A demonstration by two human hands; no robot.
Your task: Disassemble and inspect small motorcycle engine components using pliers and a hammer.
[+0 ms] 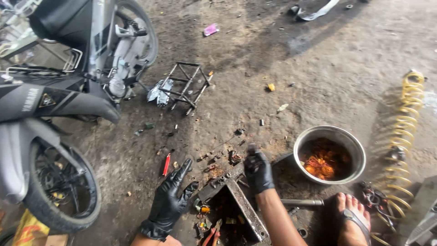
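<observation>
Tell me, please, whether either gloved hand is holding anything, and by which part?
The right hand is fisted around a small dark object, only its top showing; what it is cannot be told. The left hand holds nothing, fingers spread beside the metal angle frame.

A small pink packet lies on the floor.

Black-gloved left hand open, fingers spread, beside rusty angle-iron metal frame on dirt floor. Black-gloved right hand fisted atop frame. Round steel bowl just right; yellow coiled hose beyond.
</observation>
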